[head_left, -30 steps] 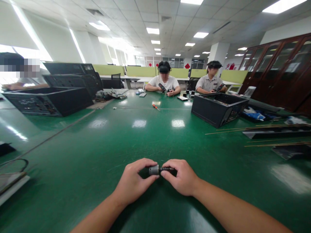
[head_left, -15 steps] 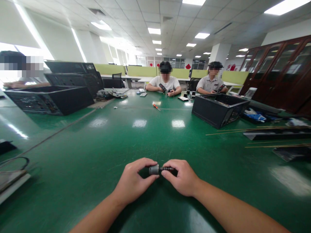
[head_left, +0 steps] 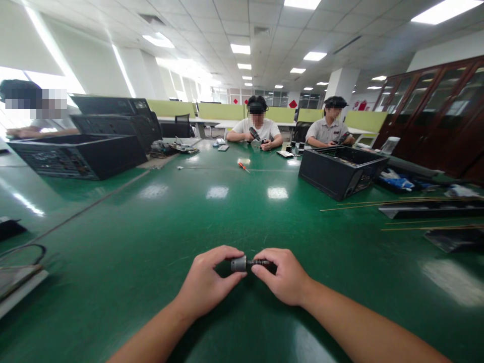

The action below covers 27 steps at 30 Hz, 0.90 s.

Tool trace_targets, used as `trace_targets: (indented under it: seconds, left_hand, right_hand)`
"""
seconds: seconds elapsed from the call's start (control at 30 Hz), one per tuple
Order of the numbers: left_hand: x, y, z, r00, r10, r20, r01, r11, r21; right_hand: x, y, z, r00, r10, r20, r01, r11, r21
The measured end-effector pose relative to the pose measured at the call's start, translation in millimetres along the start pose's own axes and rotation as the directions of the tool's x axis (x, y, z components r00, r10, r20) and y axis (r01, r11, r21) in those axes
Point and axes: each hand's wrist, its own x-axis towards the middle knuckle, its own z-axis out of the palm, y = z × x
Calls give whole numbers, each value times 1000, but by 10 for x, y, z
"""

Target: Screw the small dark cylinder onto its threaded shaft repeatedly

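The left hand [head_left: 206, 276] pinches a grey metal cup [head_left: 239, 264] between thumb and fingers; the right hand [head_left: 284, 277] grips a dark ridged rod [head_left: 260, 262], just right of the left fingertips. Uneven finger pressure could tilt the rod against the cup; a slack pinch could drop either onto the green table [head_left: 242, 217] beneath the fingers.

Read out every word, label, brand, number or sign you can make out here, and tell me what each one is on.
No text is readable.
Grey cylinder in the left hand: no lettering can be made out.
Dark ridged shaft in the right hand: no lettering can be made out.
Red diamond in the background: too small and blurred to tell if it bears writing.
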Motion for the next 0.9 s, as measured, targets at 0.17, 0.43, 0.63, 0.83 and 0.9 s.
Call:
trace_targets:
  seconds: [0.17, 0.43, 0.63, 0.83, 0.9]
  left_hand:
    - [-1, -11, 1, 1000, 12, -9, -12, 1000, -8]
    - [6, -3, -6, 1000, 6, 0, -6, 1000, -6]
    - [17, 14, -10, 1000, -3, -5, 3, 1000, -2]
    - [7, 13, -20, 1000, -20, 5, 20, 1000, -10]
    - [5, 11, -21, 1000, -31, 4, 31, 999, -13]
  right_hand:
    - [2, -5, -6, 1000, 0, 2, 0, 1000, 3]
    - [3, 5, -5, 1000, 10, 7, -10, 1000, -3]
    - [2, -1, -10, 1000, 8, 8, -8, 1000, -2]
    - [4, 2, -25, 1000, 6, 6, -6, 1000, 0]
    - [5, 4, -27, 1000, 5, 6, -5, 1000, 2]
